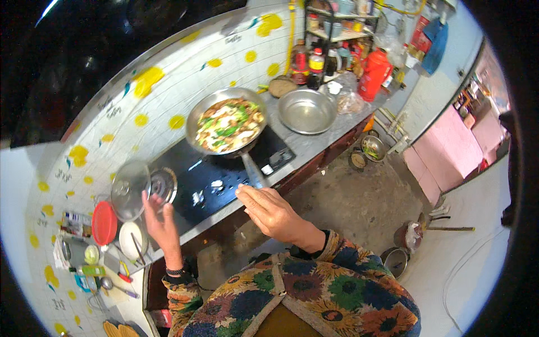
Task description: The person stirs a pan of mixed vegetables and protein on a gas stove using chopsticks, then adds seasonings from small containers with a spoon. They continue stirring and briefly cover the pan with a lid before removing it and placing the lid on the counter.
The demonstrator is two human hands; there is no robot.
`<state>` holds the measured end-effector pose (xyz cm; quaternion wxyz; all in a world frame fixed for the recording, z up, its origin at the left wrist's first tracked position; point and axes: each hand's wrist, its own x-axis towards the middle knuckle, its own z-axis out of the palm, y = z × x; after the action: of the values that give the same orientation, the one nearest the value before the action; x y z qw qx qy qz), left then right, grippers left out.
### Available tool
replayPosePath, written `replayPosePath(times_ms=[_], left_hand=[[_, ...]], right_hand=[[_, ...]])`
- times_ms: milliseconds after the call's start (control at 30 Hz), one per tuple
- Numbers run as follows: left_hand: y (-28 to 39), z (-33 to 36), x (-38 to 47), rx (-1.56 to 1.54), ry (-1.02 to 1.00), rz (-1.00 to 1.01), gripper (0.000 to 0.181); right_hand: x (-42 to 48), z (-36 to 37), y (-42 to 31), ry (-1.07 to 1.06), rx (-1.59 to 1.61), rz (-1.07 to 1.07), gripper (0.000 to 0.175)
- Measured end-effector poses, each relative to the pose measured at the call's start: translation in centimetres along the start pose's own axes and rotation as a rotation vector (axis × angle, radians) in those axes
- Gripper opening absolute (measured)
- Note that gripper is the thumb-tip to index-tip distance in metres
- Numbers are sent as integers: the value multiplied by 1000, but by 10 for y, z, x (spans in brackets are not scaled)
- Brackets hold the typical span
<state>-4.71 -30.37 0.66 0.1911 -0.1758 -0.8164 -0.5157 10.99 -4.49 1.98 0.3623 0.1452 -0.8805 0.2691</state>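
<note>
My left hand (160, 219) is raised at the left with its fingers apart, close to a glass lid (130, 191) that leans upright by the wall; whether it touches the lid is hard to tell. My right hand (267, 208) is over the counter's front edge, fingers straight and together, near the end of the pan handle (252, 168); it does not appear to grip anything. The frying pan (229, 120) stands on the right part of the black cooktop (210, 185) and holds pale pieces, green leaves and brown bits. White scraps lie on the cooktop.
Right of the pan sits an empty metal pan (307, 110), with sauce bottles (316, 63) and a red thermos (374, 75) behind. A red lid (104, 223), a white bowl (132, 240) and a ladle (107, 283) are at the left. Pots (396, 261) stand on the floor.
</note>
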Motion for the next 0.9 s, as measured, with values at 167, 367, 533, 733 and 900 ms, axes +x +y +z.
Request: replayPosePath(times_ms=[167, 367, 533, 733, 900], left_hand=[[133, 113, -26, -189, -324, 78, 70], [213, 231, -61, -264, -615, 154, 76], [240, 301, -73, -259, -683, 130, 73], [250, 387, -64, -272, -648, 91, 71], [256, 483, -52, -366, -593, 6, 67]], right_hand=[[-47, -95, 60, 42, -112, 139, 47], [-84, -175, 123, 80, -163, 290, 44], [-92, -217, 179, 118, -173, 282, 44], [-109, -268, 272, 167, -242, 369, 44], [-123, -324, 374, 149, -326, 394, 44]])
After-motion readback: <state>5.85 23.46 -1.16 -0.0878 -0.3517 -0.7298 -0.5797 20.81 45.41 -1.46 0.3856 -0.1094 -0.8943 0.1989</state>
